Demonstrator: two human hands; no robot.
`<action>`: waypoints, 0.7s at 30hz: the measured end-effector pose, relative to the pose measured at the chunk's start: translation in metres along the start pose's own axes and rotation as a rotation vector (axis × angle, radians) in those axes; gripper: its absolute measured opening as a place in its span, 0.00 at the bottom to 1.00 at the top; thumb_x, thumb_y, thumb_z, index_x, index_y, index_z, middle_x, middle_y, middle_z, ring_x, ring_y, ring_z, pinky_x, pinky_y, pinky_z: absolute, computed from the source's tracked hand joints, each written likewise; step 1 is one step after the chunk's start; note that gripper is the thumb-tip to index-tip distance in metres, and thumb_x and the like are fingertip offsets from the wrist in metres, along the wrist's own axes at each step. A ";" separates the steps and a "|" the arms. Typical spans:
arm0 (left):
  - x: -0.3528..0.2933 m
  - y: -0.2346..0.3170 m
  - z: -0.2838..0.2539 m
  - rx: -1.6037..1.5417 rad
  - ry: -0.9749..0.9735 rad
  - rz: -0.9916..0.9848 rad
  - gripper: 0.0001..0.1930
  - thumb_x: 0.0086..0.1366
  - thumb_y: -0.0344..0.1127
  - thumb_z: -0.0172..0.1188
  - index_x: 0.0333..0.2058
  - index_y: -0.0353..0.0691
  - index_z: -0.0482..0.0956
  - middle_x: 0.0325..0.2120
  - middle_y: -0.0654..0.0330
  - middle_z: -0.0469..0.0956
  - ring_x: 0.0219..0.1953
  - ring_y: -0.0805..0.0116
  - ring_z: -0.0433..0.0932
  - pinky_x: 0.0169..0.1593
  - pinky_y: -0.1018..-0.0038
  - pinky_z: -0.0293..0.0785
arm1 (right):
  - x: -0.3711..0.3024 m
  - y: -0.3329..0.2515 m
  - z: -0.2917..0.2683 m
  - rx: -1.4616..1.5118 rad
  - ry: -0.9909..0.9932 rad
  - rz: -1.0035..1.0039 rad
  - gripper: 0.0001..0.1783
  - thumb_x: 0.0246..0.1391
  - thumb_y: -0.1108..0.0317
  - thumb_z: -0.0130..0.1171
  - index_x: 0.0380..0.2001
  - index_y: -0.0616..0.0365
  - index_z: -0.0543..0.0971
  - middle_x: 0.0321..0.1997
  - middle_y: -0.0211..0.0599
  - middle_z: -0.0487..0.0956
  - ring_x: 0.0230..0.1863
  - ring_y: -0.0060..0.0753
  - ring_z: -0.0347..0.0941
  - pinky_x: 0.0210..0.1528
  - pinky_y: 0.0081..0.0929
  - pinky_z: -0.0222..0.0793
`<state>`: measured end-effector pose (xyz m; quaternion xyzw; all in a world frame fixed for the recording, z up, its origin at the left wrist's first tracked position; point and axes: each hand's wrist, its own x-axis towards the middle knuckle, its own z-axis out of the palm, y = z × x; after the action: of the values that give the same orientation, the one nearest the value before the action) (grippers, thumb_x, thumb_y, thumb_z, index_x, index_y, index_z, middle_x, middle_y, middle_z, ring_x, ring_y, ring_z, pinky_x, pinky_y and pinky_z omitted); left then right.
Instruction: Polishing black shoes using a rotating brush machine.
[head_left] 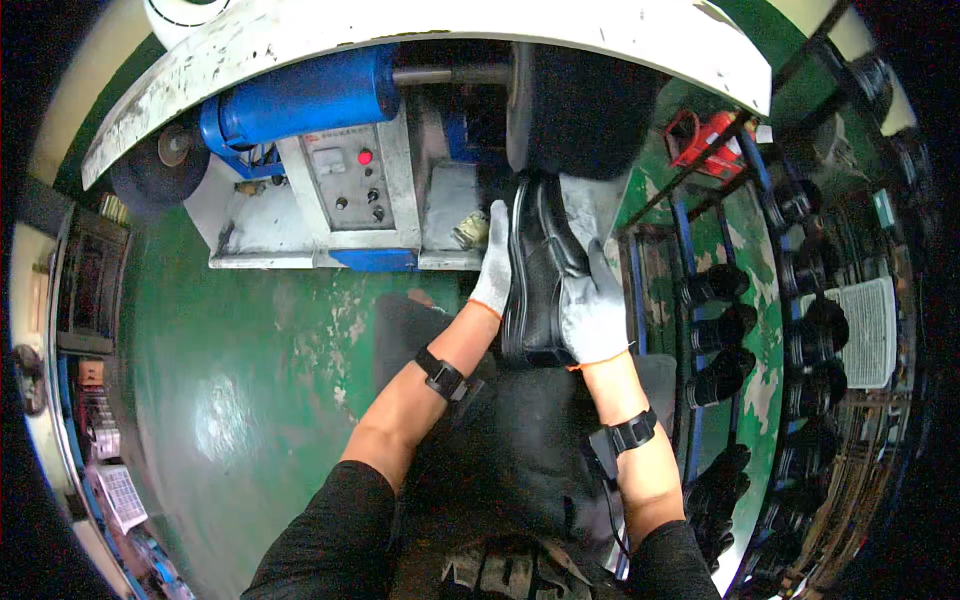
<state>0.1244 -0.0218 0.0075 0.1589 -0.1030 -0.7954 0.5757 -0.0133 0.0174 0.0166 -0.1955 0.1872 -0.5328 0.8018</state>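
I hold one black shoe (540, 280) in front of me, with its toe pointing to the machine, just below the big dark wheel (590, 105). My left hand (492, 262), in a pale glove, lies along the left side of the sole, partly closed on it. My right hand (597, 310), also gloved, is bent around the other side of the shoe, near the heel. Perhaps the toe is touching the wheel, but this place is too dark to be sure.

Above the wheel, the white hood (440, 18) crosses my view and covers the upper part of the machine. A blue motor housing (300, 95) is under it, and below is the control panel (350, 180) with a red button (365, 157). The panel carries a line of small writing, too blurred for reading.

At my right, a rack (684, 235) with dark shoes stands close, and a red fire extinguisher (715, 140) is behind its bars. My left fingers are partly hidden by the shoe, and the farther shelves fade into the dark rim.
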 end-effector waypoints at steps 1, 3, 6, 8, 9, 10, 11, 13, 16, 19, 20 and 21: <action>0.011 0.001 -0.004 0.077 0.140 0.044 0.33 0.58 0.67 0.42 0.50 0.45 0.68 0.37 0.61 0.74 0.34 0.71 0.73 0.38 0.76 0.73 | 0.013 0.002 -0.009 0.002 -0.003 0.015 0.18 0.62 0.63 0.39 0.53 0.50 0.69 0.17 0.27 0.67 0.13 0.18 0.60 0.14 0.15 0.55; 0.029 0.000 -0.017 0.091 0.069 0.032 0.34 0.58 0.67 0.43 0.48 0.42 0.70 0.37 0.61 0.75 0.34 0.71 0.74 0.39 0.76 0.73 | 0.034 0.000 -0.023 -0.033 0.052 -0.047 0.19 0.61 0.63 0.39 0.52 0.55 0.69 0.18 0.28 0.67 0.19 0.19 0.62 0.22 0.16 0.59; 0.052 0.000 -0.039 0.070 0.132 0.055 0.34 0.58 0.67 0.43 0.48 0.41 0.70 0.37 0.60 0.75 0.35 0.70 0.74 0.40 0.76 0.73 | 0.058 -0.001 -0.036 0.310 -0.332 0.090 0.20 0.61 0.60 0.38 0.49 0.60 0.70 0.24 0.32 0.72 0.25 0.21 0.65 0.28 0.18 0.62; 0.065 0.002 -0.046 0.024 0.155 0.042 0.34 0.58 0.66 0.42 0.48 0.40 0.70 0.38 0.60 0.75 0.35 0.69 0.74 0.40 0.75 0.73 | 0.068 0.000 -0.050 0.161 -0.151 0.060 0.19 0.61 0.62 0.39 0.50 0.60 0.69 0.33 0.38 0.72 0.26 0.20 0.65 0.30 0.14 0.63; 0.070 0.003 -0.046 0.060 0.137 -0.004 0.35 0.60 0.65 0.40 0.52 0.38 0.65 0.44 0.60 0.71 0.43 0.69 0.70 0.49 0.75 0.66 | 0.072 -0.001 -0.060 0.007 0.031 0.024 0.18 0.61 0.63 0.40 0.50 0.60 0.68 0.41 0.44 0.73 0.26 0.19 0.65 0.32 0.11 0.63; 0.076 0.004 -0.045 0.097 0.118 -0.050 0.37 0.62 0.63 0.37 0.56 0.35 0.61 0.51 0.60 0.67 0.52 0.68 0.65 0.58 0.74 0.58 | 0.078 -0.001 -0.070 0.005 0.039 0.023 0.18 0.61 0.63 0.40 0.50 0.60 0.68 0.41 0.44 0.73 0.26 0.19 0.65 0.32 0.11 0.63; 0.087 0.007 -0.050 0.099 0.126 -0.048 0.37 0.62 0.63 0.37 0.56 0.35 0.61 0.51 0.60 0.67 0.52 0.68 0.65 0.58 0.74 0.58 | 0.090 0.002 -0.079 -0.243 0.089 -0.059 0.18 0.60 0.65 0.40 0.51 0.61 0.67 0.44 0.44 0.73 0.30 0.21 0.67 0.36 0.13 0.65; 0.100 0.024 -0.071 0.202 0.023 0.178 0.35 0.64 0.61 0.37 0.56 0.35 0.61 0.52 0.59 0.67 0.53 0.67 0.64 0.59 0.75 0.55 | 0.108 0.005 -0.047 0.165 0.128 -0.006 0.21 0.61 0.59 0.38 0.48 0.64 0.69 0.48 0.46 0.73 0.48 0.35 0.68 0.54 0.24 0.61; 0.100 0.025 -0.048 0.144 0.195 0.079 0.35 0.64 0.61 0.38 0.57 0.36 0.60 0.52 0.58 0.66 0.53 0.67 0.65 0.59 0.75 0.56 | 0.111 -0.001 -0.041 -0.730 0.035 -0.501 0.18 0.60 0.63 0.40 0.48 0.64 0.69 0.49 0.44 0.72 0.50 0.35 0.67 0.55 0.25 0.59; 0.102 0.030 -0.024 0.221 0.258 0.155 0.34 0.63 0.60 0.39 0.57 0.37 0.61 0.52 0.58 0.66 0.53 0.65 0.65 0.58 0.74 0.57 | 0.116 -0.010 -0.057 -0.522 0.114 -0.342 0.14 0.59 0.67 0.42 0.43 0.62 0.72 0.44 0.43 0.74 0.46 0.34 0.69 0.52 0.26 0.62; 0.099 0.035 -0.018 0.297 0.309 0.176 0.34 0.63 0.60 0.40 0.57 0.37 0.61 0.53 0.58 0.66 0.53 0.64 0.66 0.58 0.73 0.58 | 0.117 -0.010 -0.056 -0.593 0.112 -0.359 0.14 0.59 0.67 0.42 0.42 0.62 0.72 0.44 0.43 0.74 0.46 0.35 0.69 0.51 0.26 0.62; 0.103 0.037 -0.023 0.211 0.334 0.131 0.33 0.62 0.61 0.42 0.56 0.39 0.63 0.52 0.58 0.67 0.52 0.63 0.66 0.57 0.72 0.60 | 0.117 -0.010 -0.055 -0.664 0.111 -0.377 0.14 0.58 0.66 0.42 0.42 0.62 0.72 0.43 0.43 0.74 0.45 0.35 0.69 0.51 0.27 0.63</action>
<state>0.1362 -0.1303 -0.0151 0.3407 -0.0989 -0.7036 0.6157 -0.0070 -0.1014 -0.0358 -0.4464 0.3537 -0.5910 0.5713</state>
